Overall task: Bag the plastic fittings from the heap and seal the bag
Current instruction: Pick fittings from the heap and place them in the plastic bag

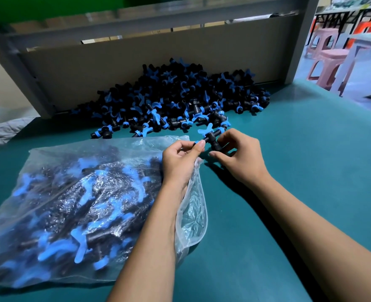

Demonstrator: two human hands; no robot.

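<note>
1. Two forearms entering from lower edge, converging above green table [311, 149].
2. Nearest, left of centre: clear plastic bag [75, 203] lying flat on table, well filled with black fittings bearing blue wing handles; film crinkled and glossy, contents partly blurred through it. Zip-strip mouth [192, 205] at bag's right side gaping, unsealed, under left forearm.
3. Left hand [180, 162] over bag's upper right corner, palm turned inward, fingers curled; thumb and fingertips pinching blue-capped end of single fitting [211, 139]. Bag edge seemingly caught under same hand; cannot confirm.
4. Right hand [239, 155] just beside left, fingers curled, gripping other side of same fitting: black T-shaped body, blue winged handle pointing away, blue collar at far end. Held just clear of table, between bag mouth and heap.
5. Farther back: heap [180, 97] of matching black-and-blue fittings, piled against grey back panel [114, 68], strays spilling toward hands.
6. Far right, beyond bench: pink plastic stools [326, 59].
</note>
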